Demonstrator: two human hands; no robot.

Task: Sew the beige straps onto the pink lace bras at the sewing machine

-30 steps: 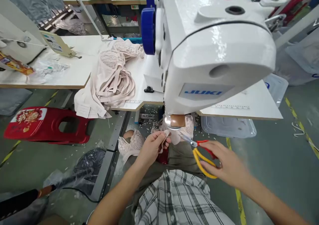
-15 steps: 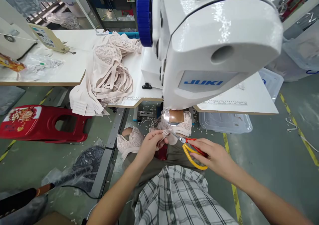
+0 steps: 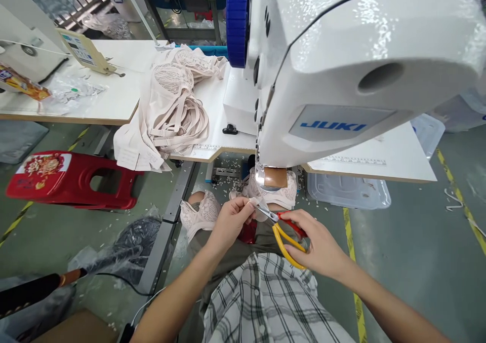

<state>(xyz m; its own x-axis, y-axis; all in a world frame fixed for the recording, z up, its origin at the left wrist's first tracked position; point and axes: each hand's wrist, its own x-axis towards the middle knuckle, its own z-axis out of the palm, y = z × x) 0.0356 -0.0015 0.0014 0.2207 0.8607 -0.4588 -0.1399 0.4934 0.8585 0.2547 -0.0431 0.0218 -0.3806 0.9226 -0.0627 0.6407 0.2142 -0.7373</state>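
Note:
My left hand (image 3: 230, 221) pinches a small end of a pale pink lace garment (image 3: 281, 193) that lies under the head of the white sewing machine (image 3: 341, 69). My right hand (image 3: 319, 241) is closed on scissors (image 3: 283, 229) with red and yellow handles. Their blades touch the pinched bit of fabric right at my left fingertips. More of the lace garment (image 3: 199, 214) hangs over my left knee, below the machine.
A heap of pink lace garments (image 3: 170, 105) lies on the white table (image 3: 379, 155) left of the machine. A red plastic stool (image 3: 68, 181), dark plastic bags (image 3: 129, 254) and a clear bin (image 3: 347, 191) stand on the floor. Small scraps litter the floor.
My right hand has brought the scissors leftward until the blades reach the fabric held by my left hand. The view has shifted slightly.

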